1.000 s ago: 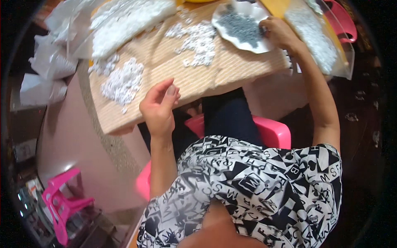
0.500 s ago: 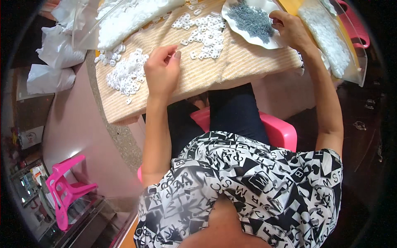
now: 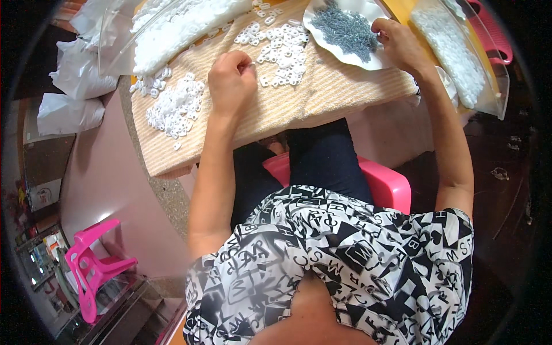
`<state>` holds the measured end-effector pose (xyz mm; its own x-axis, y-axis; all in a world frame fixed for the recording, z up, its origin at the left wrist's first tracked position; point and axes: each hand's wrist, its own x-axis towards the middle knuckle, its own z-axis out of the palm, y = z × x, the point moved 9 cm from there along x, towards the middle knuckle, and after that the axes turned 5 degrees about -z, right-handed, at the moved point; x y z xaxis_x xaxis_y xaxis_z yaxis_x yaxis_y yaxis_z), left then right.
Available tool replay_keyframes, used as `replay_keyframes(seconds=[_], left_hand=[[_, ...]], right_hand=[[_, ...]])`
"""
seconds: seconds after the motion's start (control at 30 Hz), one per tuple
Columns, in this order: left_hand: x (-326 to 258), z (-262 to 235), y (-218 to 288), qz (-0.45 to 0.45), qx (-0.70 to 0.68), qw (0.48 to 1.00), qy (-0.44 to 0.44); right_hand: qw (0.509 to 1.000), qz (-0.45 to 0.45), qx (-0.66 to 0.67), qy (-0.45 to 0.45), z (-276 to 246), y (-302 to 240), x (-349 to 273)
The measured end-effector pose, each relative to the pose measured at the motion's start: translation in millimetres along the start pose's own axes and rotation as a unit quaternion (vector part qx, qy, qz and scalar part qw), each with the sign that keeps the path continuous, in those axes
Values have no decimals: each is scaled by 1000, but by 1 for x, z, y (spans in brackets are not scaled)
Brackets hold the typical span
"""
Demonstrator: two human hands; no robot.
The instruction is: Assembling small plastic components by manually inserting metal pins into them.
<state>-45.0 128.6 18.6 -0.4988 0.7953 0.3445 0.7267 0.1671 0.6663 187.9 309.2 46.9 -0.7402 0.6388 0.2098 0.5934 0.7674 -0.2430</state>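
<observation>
My left hand (image 3: 231, 83) is over the striped cloth on the table, fingers curled into a pinch. A speck of white shows at its fingertips, too small to name. On one side of it lies a heap of small white plastic pieces with holes (image 3: 175, 106); on the other, a looser spread of similar pieces (image 3: 284, 54). My right hand (image 3: 399, 46) is at the right side of a white wavy-rimmed plate (image 3: 328, 50), thumb and fingers pinched together. What they hold is hidden. The plate carries a pile of tiny dark grey metal-looking pieces (image 3: 348, 29).
A clear bin of white pieces (image 3: 184, 29) stands at the back left, another bin (image 3: 451, 54) at the right. Beige striped cloth (image 3: 322, 92) covers the table. White plastic bags (image 3: 72, 112) sit at the left. A pink stool (image 3: 95, 264) stands on the floor.
My left hand has moved slightly up and right, its fingers turning inward over the cloth. My right hand stays at the plate's edge. The whole view has shifted a little.
</observation>
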Motion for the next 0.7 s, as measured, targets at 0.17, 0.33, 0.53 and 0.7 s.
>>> replay_keyframes(seconds=[0.17, 0.33, 0.53, 0.7], left_hand=[[-8, -8, -2, -34, -66, 997, -1], [-6, -3, 11, 29, -56, 998, -24], [15, 11, 18, 54, 50, 997, -29], [9, 12, 22, 90, 22, 996, -1]], right_hand=[[999, 14, 37, -6, -1, -7, -3], [998, -10, 63, -6, -4, -10, -1], [997, -8, 65, 32, -3, 4, -2], [992, 5, 118, 32, -2, 8, -3]])
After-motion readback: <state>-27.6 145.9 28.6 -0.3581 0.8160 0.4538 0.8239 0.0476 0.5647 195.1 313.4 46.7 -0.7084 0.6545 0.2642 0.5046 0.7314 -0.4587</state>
